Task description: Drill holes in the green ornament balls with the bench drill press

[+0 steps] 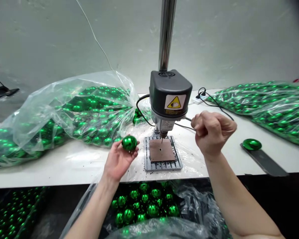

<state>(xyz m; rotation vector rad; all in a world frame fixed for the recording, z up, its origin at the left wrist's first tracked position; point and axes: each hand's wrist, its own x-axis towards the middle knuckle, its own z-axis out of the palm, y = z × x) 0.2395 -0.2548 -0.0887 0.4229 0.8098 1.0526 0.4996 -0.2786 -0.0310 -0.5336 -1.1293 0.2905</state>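
Observation:
A shiny green Christmas ball rests in the fingers of my left hand, palm up, left of a small bench drill press. Below the drill's bit lies a brown square board with a small hole, on a grey slotted base plate strewn with dark shavings. My right hand is closed in a fist to the right of the drill head. Whatever it may grip is hidden by the fingers.
Clear bags of green balls lie at left and right on the white table. An open bag of balls sits below the front edge. Another green ball is on a dark flat strip. Power cords trail behind.

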